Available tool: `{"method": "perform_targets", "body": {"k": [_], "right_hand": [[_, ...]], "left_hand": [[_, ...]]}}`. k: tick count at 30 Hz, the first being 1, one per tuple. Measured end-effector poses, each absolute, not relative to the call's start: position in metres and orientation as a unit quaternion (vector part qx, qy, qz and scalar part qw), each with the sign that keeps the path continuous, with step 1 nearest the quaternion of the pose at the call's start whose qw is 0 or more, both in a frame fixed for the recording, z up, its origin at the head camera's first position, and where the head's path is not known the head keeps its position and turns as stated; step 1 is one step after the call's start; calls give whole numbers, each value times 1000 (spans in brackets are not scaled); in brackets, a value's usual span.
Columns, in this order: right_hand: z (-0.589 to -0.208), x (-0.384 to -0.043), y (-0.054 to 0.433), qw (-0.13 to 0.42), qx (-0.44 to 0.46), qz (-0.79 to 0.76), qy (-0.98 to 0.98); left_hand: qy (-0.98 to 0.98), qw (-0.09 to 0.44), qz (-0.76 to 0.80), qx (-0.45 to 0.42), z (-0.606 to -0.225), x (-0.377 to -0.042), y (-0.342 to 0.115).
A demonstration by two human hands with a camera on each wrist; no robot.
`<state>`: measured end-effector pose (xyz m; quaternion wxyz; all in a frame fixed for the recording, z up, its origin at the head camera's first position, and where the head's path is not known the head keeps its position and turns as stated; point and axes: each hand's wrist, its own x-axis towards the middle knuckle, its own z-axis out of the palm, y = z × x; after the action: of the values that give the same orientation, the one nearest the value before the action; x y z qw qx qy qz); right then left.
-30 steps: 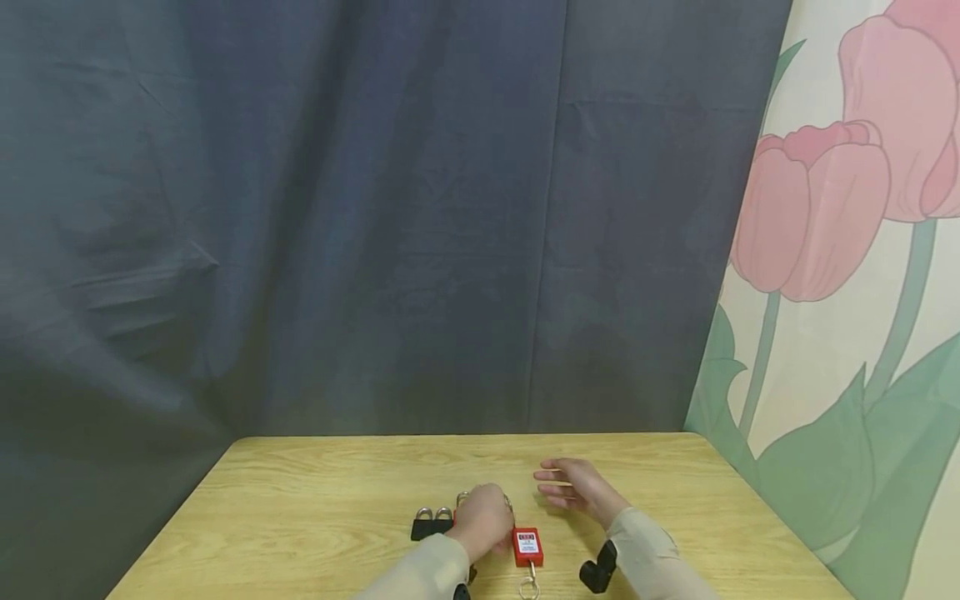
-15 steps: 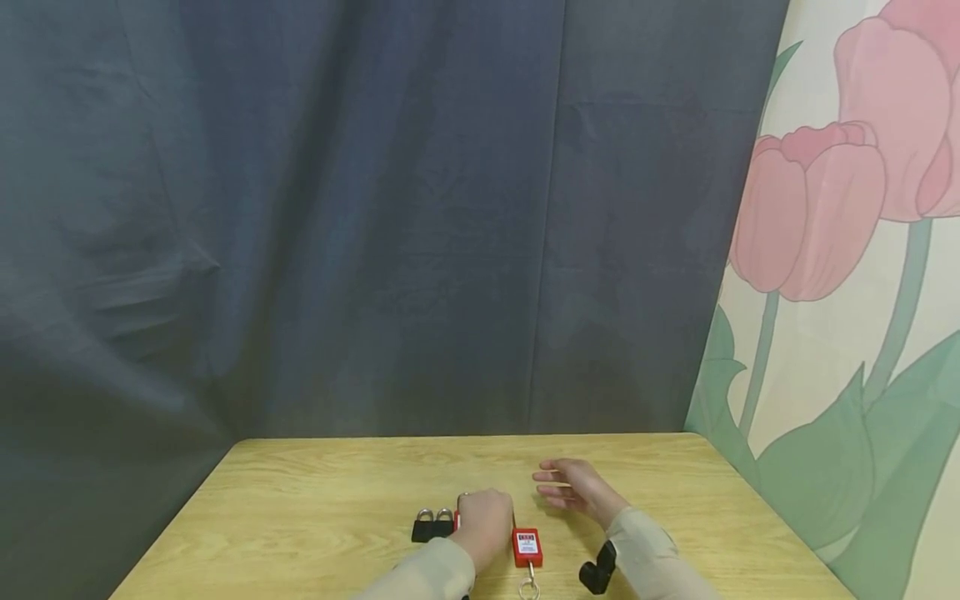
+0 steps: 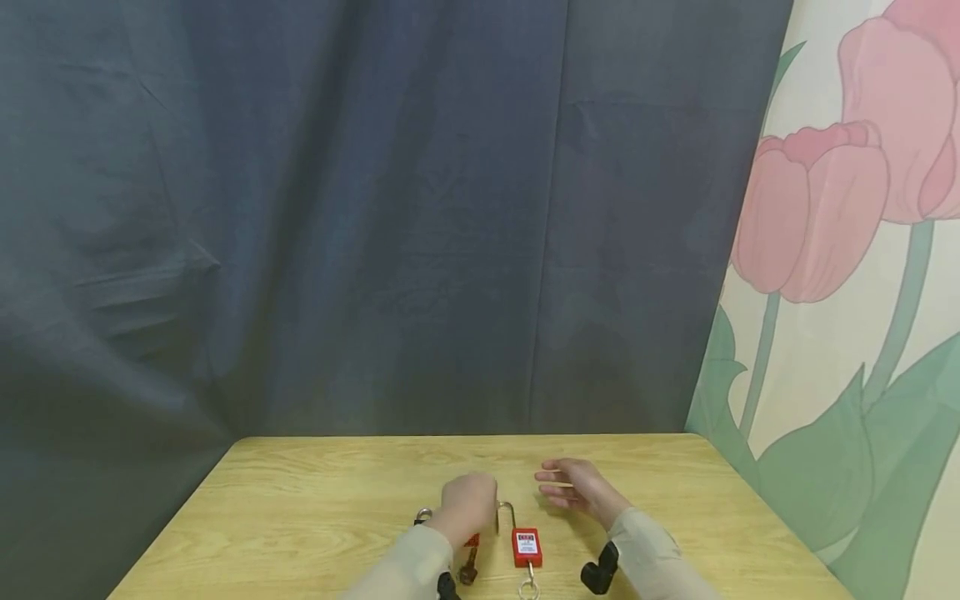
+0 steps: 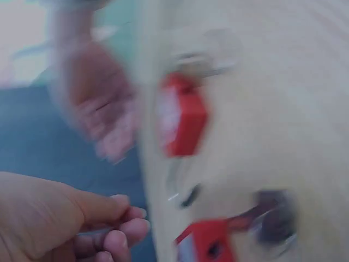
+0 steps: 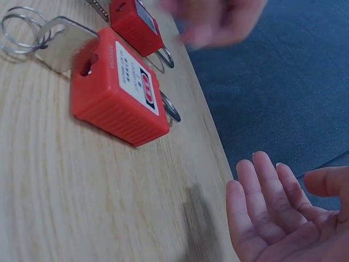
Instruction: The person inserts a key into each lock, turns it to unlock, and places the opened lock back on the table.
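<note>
Left hand (image 3: 468, 502) shifted left, baring shackle (image 3: 513, 514) on rightmost red padlock (image 3: 527, 547)

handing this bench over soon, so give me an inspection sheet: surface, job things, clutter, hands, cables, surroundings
Surface: wood-grain table, padlocks lying on it.
Right red padlock: white label up, shackle swung out, key in its base.
Left red padlock: partly covered by the left hand in the head view; dark piece hangs off its base end, details blurred.
Black padlock: mostly hidden by the left arm.
Clutter: nothing seen.
Left hand: fingers curled to the thumb, nothing seen in them.
Right hand: fingers extended, holding nothing.
Cables: nothing seen.
Surroundings: dark curtain behind, tulip mural at right.
</note>
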<state>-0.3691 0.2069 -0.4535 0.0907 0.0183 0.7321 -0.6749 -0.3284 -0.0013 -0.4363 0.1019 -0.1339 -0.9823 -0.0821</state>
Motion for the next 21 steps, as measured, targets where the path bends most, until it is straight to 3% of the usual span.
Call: {"method": "perform_targets", "body": {"k": [9, 21], "right_hand": [[-454, -365, 205, 101, 5, -668, 737], [-451, -363, 195, 93, 18, -648, 756]], "left_hand": [[-953, 140, -259, -75, -426, -350, -92], [-968, 53, -246, -18, -457, -350, -156]]}}
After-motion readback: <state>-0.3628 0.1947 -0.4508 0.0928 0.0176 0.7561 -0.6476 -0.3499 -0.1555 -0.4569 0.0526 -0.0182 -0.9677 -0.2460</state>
